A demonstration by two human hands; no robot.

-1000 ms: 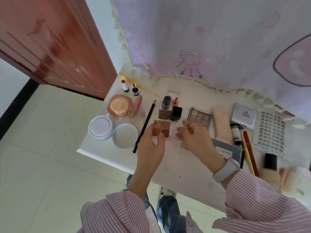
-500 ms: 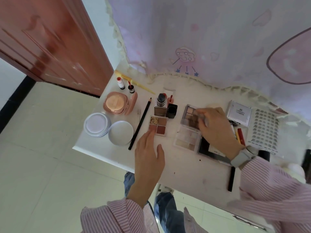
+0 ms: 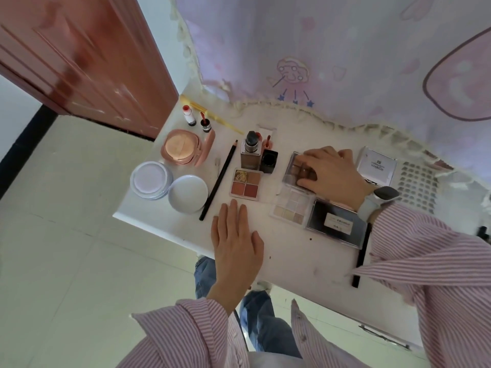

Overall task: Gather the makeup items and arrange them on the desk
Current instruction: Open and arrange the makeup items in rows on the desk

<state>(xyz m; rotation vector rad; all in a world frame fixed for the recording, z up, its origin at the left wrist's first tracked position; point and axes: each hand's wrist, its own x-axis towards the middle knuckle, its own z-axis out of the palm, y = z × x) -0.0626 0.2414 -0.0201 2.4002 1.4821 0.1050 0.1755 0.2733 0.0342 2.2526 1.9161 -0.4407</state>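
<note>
My right hand (image 3: pixel 329 171) lies over the brown eyeshadow palette (image 3: pixel 293 166) at the desk's middle back, with fingers and thumb closed around its edges. My left hand (image 3: pixel 236 240) rests flat on the white desk (image 3: pixel 292 256), holding nothing, just in front of a four-colour palette (image 3: pixel 245 184). A pale shimmer palette (image 3: pixel 291 205) lies right in front of the brown one. Left of these are a foundation bottle (image 3: pixel 251 152), a black pot (image 3: pixel 269 160) and a long black pencil (image 3: pixel 219 179).
At the left end are a pink compact (image 3: pixel 186 150), a white jar (image 3: pixel 151 179) with its lid (image 3: pixel 188 193) and two lip tubes (image 3: pixel 189 116). A black case (image 3: pixel 336 223), a white compact (image 3: pixel 377 166) and a dotted sheet (image 3: pixel 418 184) are on the right. A curtain (image 3: pixel 345 49) hangs behind.
My left hand let go of the four-colour palette and drew back toward the desk's front. My right hand put down the pale palette and moved back-right onto the brown palette.
</note>
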